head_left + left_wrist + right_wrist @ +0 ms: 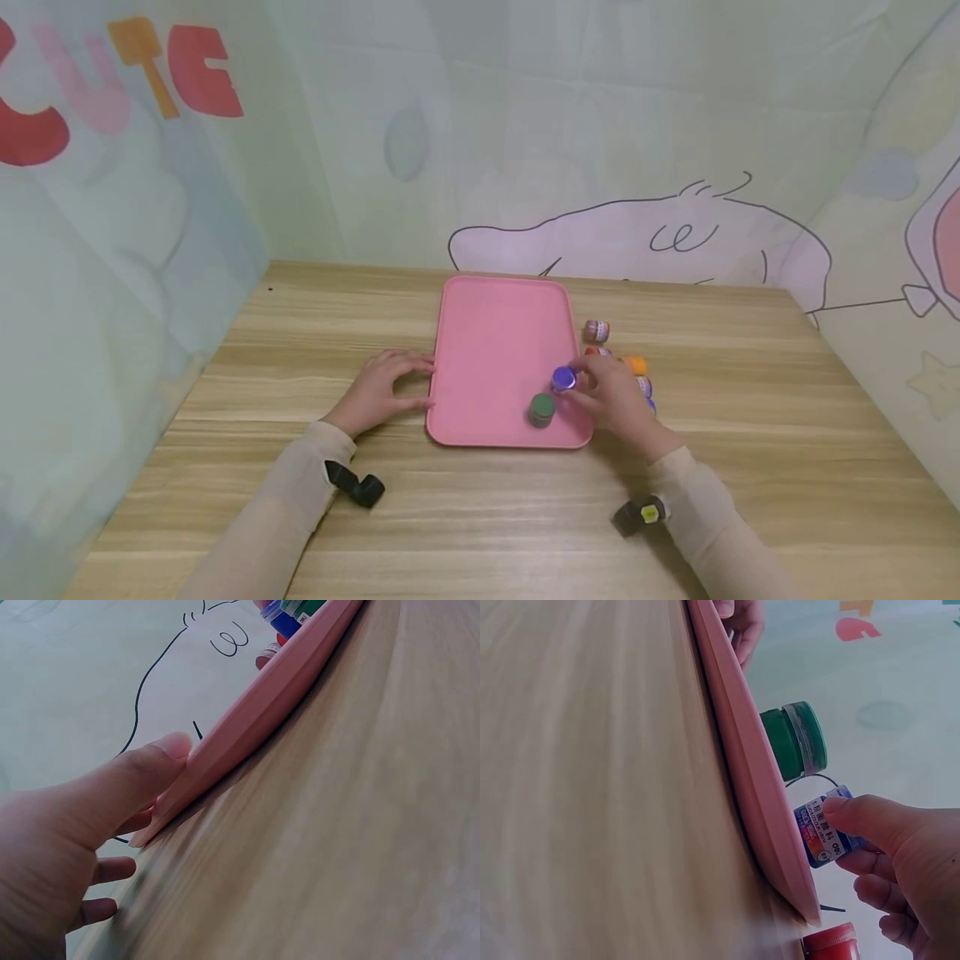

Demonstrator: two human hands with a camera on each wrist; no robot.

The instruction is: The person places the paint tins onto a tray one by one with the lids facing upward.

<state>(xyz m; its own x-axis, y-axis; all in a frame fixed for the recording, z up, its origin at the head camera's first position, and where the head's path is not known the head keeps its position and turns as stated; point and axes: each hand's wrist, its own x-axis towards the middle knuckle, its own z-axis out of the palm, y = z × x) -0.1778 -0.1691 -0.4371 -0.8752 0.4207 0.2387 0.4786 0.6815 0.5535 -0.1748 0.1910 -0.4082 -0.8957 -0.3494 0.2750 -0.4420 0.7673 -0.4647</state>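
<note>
A pink tray (495, 333) lies on the wooden table. Over its right side, my right hand (618, 404) pinches a small blue paint jar (563, 380) between thumb and fingers; in the right wrist view, the jar's printed label (821, 832) faces the camera. A green paint jar (542, 410) stands upright on the tray, just left of and nearer than the blue one. At the tray's left rim, my left hand (375, 392) rests with thumb and fingers spread, fingertips right at the edge. The left wrist view shows the thumb (169, 750) against the rim.
Right of the tray are several more paint jars: a brown one (597, 331) lying at the back, a red one (597, 352), an orange one (637, 365) and others partly hidden by my right hand. A printed cloth backdrop (360, 167) stands behind the table.
</note>
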